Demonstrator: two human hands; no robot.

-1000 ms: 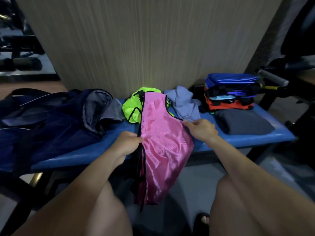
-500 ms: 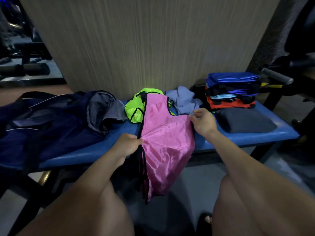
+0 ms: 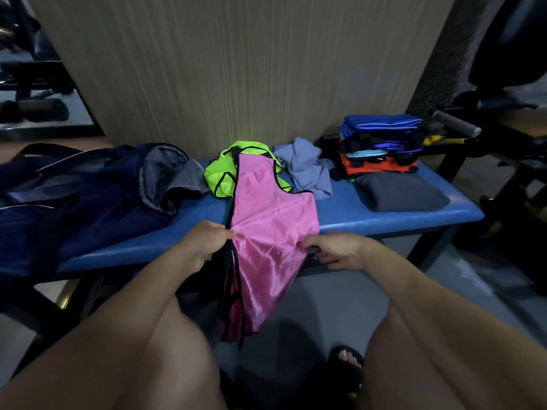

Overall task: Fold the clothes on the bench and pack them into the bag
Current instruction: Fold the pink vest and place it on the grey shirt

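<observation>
Pink vest: draped over front edge of blue bench, lower part hanging.
Left hand: vest's black-trimmed edge pinched.
Right hand: opposite vest edge gripped, fingers curled.
Bag: lying open at bench's left end.

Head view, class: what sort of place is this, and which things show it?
Probably a gym or its changing area: a padded blue bench, sports bibs such as the pink bib, and what looks like exercise equipment at the right.

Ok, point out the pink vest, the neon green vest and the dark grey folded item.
pink vest [image 3: 273, 208]: head view, flat middle panel on the bench.
neon green vest [image 3: 220, 177]: head view, bunched left part.
dark grey folded item [image 3: 399, 192]: head view, top face.
</observation>
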